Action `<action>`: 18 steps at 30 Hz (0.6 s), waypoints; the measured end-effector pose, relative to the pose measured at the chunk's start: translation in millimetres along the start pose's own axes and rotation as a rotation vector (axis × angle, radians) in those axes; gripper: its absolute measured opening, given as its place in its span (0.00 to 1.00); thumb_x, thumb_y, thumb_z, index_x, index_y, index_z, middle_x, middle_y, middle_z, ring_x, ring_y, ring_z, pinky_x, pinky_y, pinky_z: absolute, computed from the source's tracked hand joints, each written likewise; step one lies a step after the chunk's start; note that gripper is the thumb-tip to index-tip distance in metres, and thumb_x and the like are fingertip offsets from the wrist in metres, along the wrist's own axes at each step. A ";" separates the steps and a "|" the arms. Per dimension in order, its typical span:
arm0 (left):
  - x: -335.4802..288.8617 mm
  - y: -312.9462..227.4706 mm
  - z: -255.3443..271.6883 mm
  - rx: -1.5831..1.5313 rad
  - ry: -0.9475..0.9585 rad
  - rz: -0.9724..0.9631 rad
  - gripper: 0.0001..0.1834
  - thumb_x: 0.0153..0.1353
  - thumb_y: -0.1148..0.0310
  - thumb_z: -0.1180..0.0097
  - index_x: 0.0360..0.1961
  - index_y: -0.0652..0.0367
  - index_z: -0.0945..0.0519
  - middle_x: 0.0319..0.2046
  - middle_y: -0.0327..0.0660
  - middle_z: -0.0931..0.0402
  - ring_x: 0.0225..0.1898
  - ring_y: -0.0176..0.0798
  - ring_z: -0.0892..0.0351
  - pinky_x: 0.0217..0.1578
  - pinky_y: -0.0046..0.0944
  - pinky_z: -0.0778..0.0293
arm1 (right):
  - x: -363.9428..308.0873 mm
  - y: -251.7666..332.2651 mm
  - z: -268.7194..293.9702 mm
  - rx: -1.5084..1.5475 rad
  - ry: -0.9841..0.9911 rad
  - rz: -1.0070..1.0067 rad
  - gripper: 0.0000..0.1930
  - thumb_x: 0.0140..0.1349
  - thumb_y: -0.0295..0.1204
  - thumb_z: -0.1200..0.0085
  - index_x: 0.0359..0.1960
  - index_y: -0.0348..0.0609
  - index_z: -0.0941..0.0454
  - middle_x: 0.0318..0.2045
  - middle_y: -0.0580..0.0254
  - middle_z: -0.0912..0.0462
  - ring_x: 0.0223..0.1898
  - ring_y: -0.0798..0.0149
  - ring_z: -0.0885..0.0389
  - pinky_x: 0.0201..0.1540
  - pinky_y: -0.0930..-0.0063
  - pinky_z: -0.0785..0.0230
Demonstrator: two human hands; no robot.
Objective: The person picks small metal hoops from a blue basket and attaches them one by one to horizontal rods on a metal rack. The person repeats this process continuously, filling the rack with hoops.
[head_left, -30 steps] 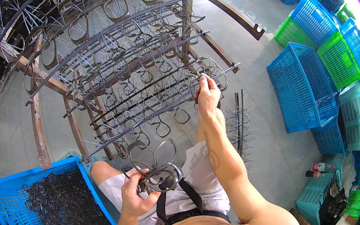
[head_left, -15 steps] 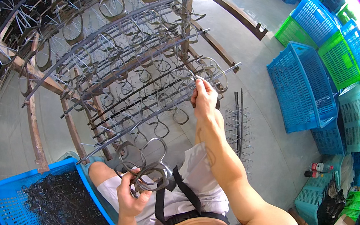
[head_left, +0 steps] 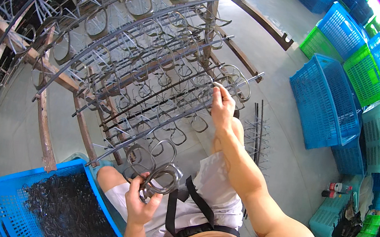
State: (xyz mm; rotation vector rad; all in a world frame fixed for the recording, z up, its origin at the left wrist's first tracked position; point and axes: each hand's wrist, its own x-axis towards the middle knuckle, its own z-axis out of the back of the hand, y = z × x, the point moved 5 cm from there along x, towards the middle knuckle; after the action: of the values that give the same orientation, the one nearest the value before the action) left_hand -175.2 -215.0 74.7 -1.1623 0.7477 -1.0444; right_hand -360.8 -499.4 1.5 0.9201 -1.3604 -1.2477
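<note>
My left hand (head_left: 141,204) is closed around a bunch of metal rings (head_left: 166,175), rounded loops of dull grey metal held above my lap. My right hand (head_left: 223,106) reaches forward to the outer end of a rack. Its fingertips are pinched at the edge of another metal ring (head_left: 202,80), beside a rod lined with hooks. A larger loop hangs just right of those fingertips. Many similar rings hang in rows along the rack's rods (head_left: 150,131); where my fingertips meet the ring is partly hidden.
A blue basket (head_left: 95,180) of thin dark metal pieces stands at my left. Brown rack legs (head_left: 45,133) rise beyond it. Two hooked rods (head_left: 258,132) lie on the floor right of my arm. Blue crates (head_left: 319,102), green crates (head_left: 366,77) and bottles (head_left: 338,188) stand farther right.
The view has shifted slightly, so the rack and crates appear farther right and lower. My right hand stays at the rack's end, its fingers turned a little. My left hand still holds the rings.
</note>
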 end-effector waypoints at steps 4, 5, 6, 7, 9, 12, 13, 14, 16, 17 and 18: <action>0.6 -6.6 8.8 0.089 -0.049 -0.041 0.27 0.46 0.64 0.37 0.44 0.70 0.30 0.27 0.41 0.26 0.25 0.32 0.28 0.27 0.30 0.30 | 2.3 0.1 -6.4 0.219 0.091 -0.198 0.11 0.64 0.32 0.52 0.42 0.40 0.24 0.16 0.73 0.32 0.17 0.80 0.38 0.18 0.83 0.44; 0.1 -5.9 11.4 0.097 -0.056 -0.030 0.27 0.46 0.64 0.37 0.44 0.69 0.29 0.27 0.41 0.26 0.24 0.32 0.29 0.27 0.30 0.31 | 2.5 -0.9 -5.7 0.273 0.090 -0.237 0.10 0.64 0.31 0.52 0.43 0.41 0.25 0.15 0.73 0.33 0.16 0.79 0.37 0.17 0.83 0.45; -0.1 -4.9 13.4 0.105 -0.063 -0.019 0.26 0.45 0.64 0.37 0.44 0.69 0.29 0.26 0.41 0.27 0.23 0.31 0.30 0.26 0.30 0.32 | 3.5 -2.2 -3.6 0.326 0.091 -0.277 0.10 0.64 0.31 0.53 0.44 0.41 0.25 0.15 0.74 0.34 0.15 0.79 0.37 0.16 0.83 0.45; -1.8 -1.3 16.9 0.107 -0.076 -0.004 0.26 0.45 0.65 0.37 0.44 0.68 0.28 0.26 0.40 0.28 0.22 0.31 0.32 0.25 0.30 0.33 | 0.3 0.2 -4.1 0.335 0.099 -0.291 0.11 0.64 0.30 0.54 0.45 0.41 0.26 0.15 0.73 0.34 0.15 0.78 0.37 0.16 0.83 0.44; -3.8 -2.4 21.6 0.147 -0.070 0.013 0.26 0.46 0.66 0.38 0.45 0.69 0.29 0.27 0.40 0.26 0.25 0.30 0.30 0.28 0.29 0.32 | -5.7 1.9 -0.7 0.346 0.115 -0.277 0.14 0.65 0.31 0.55 0.50 0.41 0.30 0.16 0.72 0.32 0.15 0.78 0.36 0.16 0.83 0.44; -8.4 0.8 27.4 0.175 -0.065 0.043 0.26 0.46 0.68 0.38 0.46 0.70 0.30 0.29 0.41 0.26 0.26 0.29 0.29 0.29 0.29 0.31 | -38.3 58.0 8.6 -0.848 -0.184 0.517 0.18 0.60 0.31 0.49 0.51 0.39 0.32 0.36 0.52 0.28 0.40 0.57 0.30 0.42 0.65 0.34; -8.6 2.9 28.2 0.171 -0.063 0.049 0.27 0.45 0.68 0.37 0.46 0.69 0.30 0.29 0.41 0.26 0.25 0.29 0.30 0.28 0.29 0.32 | -58.2 76.0 5.8 -0.662 -0.051 0.446 0.20 0.58 0.31 0.48 0.51 0.39 0.32 0.41 0.49 0.31 0.45 0.52 0.33 0.47 0.61 0.38; -7.3 0.3 28.6 0.235 -0.063 -0.007 0.27 0.45 0.68 0.37 0.46 0.68 0.30 0.30 0.41 0.27 0.25 0.29 0.31 0.27 0.29 0.32 | -74.3 91.3 -5.3 -0.526 0.167 0.493 0.21 0.57 0.31 0.46 0.52 0.40 0.33 0.44 0.47 0.33 0.47 0.50 0.34 0.50 0.60 0.40; -6.1 -4.1 25.8 0.362 -0.026 -0.117 0.28 0.44 0.68 0.35 0.46 0.67 0.29 0.32 0.41 0.28 0.23 0.30 0.32 0.26 0.30 0.33 | -109.9 113.1 -27.2 -0.268 0.703 0.621 0.25 0.55 0.33 0.44 0.55 0.42 0.35 0.48 0.46 0.35 0.50 0.47 0.35 0.53 0.58 0.42; -5.2 -6.4 22.7 0.320 -0.037 -0.115 0.29 0.40 0.65 0.33 0.44 0.64 0.28 0.25 0.37 0.28 0.22 0.33 0.35 0.25 0.31 0.36 | -124.1 120.8 -36.4 -0.179 0.865 0.598 0.26 0.56 0.33 0.44 0.56 0.42 0.36 0.48 0.46 0.35 0.50 0.47 0.35 0.54 0.59 0.42; -5.2 -6.1 19.8 0.307 -0.026 -0.131 0.28 0.40 0.65 0.34 0.44 0.64 0.28 0.25 0.38 0.28 0.21 0.33 0.35 0.24 0.32 0.36 | -138.1 124.9 -46.0 -0.083 1.017 0.570 0.27 0.56 0.34 0.45 0.57 0.42 0.36 0.48 0.46 0.34 0.51 0.46 0.35 0.54 0.59 0.42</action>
State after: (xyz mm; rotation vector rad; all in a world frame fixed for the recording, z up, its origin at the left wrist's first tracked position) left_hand -160.9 -203.3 85.6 -0.9659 0.4750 -1.2043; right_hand -278.6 -353.8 95.5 0.8325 -0.6476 -0.2796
